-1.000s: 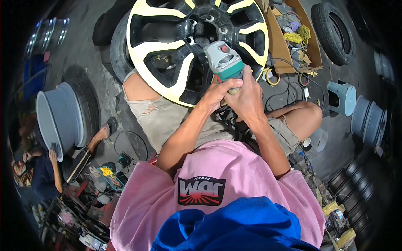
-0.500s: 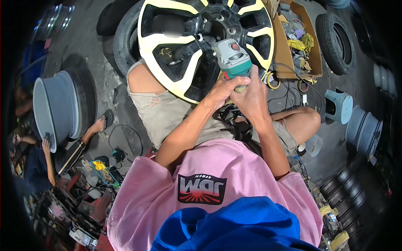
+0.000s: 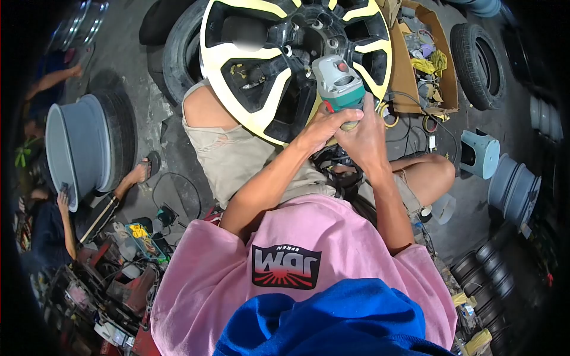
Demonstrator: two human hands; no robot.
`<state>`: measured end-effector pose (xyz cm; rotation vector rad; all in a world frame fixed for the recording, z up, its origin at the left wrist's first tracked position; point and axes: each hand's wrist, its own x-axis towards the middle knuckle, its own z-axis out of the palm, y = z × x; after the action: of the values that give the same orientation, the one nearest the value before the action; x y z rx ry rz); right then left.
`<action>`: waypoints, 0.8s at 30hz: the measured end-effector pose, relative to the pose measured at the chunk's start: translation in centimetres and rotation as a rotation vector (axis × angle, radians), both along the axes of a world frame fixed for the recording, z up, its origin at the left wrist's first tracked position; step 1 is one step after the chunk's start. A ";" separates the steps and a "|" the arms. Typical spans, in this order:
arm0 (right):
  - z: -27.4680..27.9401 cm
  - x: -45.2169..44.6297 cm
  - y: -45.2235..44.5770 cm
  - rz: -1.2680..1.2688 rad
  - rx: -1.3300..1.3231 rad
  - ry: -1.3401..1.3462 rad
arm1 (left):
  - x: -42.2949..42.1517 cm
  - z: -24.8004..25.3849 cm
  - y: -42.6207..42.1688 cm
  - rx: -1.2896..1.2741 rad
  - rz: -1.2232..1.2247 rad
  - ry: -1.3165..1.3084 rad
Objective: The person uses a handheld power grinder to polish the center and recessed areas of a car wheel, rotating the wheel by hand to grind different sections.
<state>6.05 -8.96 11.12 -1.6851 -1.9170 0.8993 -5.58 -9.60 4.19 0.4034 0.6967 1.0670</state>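
A black alloy wheel (image 3: 274, 92) with pale yellow spoke faces and rim leans over my lap. Over its near right spokes is a grey and teal angle grinder (image 3: 338, 80) with a red button on its head. My left hand (image 3: 320, 126) is closed round the grinder's body from the left, thumb across it. From the right, my right hand (image 3: 365, 135) wraps the same body farther back. The grinder's underside, and whether it touches the wheel, are hidden.
A cardboard box (image 3: 402, 77) of scraps and a tire (image 3: 475, 65) stand at upper right. A light blue stool (image 3: 485, 155) lies at right. Cords run beside my knee. At left, another person's hand (image 3: 63, 202) touches a grey wheel (image 3: 83, 148). Tools clutter the lower left.
The grinder and both my hands have shifted slightly right over the wheel. Another person's arm now reaches in at the upper left.
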 end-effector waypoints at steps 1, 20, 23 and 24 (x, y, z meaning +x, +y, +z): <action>0.1 0.0 -0.1 0.001 0.001 0.000 | 0.0 0.2 -0.1 0.001 0.001 0.000; -0.1 0.1 -0.7 -0.047 -0.010 0.133 | 0.0 1.5 0.0 -0.037 -0.061 0.106; -0.1 0.3 -0.4 -0.051 -0.014 0.137 | 0.0 1.1 0.4 -0.022 -0.074 0.097; -0.2 0.3 -0.3 -0.048 -0.024 0.129 | 0.0 1.0 0.5 -0.016 -0.078 0.090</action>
<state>6.33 -9.25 10.90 -1.6376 -1.7805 0.9909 -5.59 -9.12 5.23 0.4638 0.7630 0.9733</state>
